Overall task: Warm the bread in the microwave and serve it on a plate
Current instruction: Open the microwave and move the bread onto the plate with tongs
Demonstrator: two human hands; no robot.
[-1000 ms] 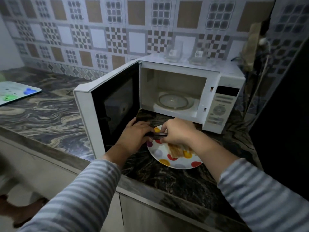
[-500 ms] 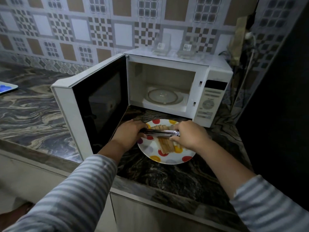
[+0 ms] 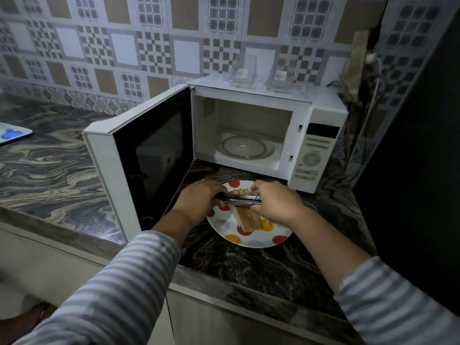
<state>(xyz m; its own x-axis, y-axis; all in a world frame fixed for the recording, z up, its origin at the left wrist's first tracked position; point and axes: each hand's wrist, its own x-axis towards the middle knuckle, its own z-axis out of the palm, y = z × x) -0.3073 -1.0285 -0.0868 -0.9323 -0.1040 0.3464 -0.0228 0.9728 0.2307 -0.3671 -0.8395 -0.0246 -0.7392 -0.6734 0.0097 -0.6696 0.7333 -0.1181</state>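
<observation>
A white plate with coloured dots [image 3: 251, 239] lies on the dark marbled counter in front of the white microwave [image 3: 321, 148]. Several bread slices [image 3: 245, 216] lie side by side on the plate. Metal tongs [image 3: 239, 199] are held level just above the bread. My left hand [image 3: 199, 201] grips their left end and my right hand [image 3: 272, 201] pinches their right end. The microwave door [image 3: 146, 160] stands wide open to the left, and the glass turntable [image 3: 245, 146] inside carries nothing.
Two clear containers [image 3: 245, 72] stand on top of the microwave. A dark tall appliance [image 3: 418, 150] closes off the right side, with cables beside it. A light board with a blue patch [image 3: 12, 133] lies at the far left of the counter [image 3: 49, 175].
The view has dropped and shifted right, bringing the plate and bread into fuller sight. Both hands have spread slightly apart along the tongs above the bread.
</observation>
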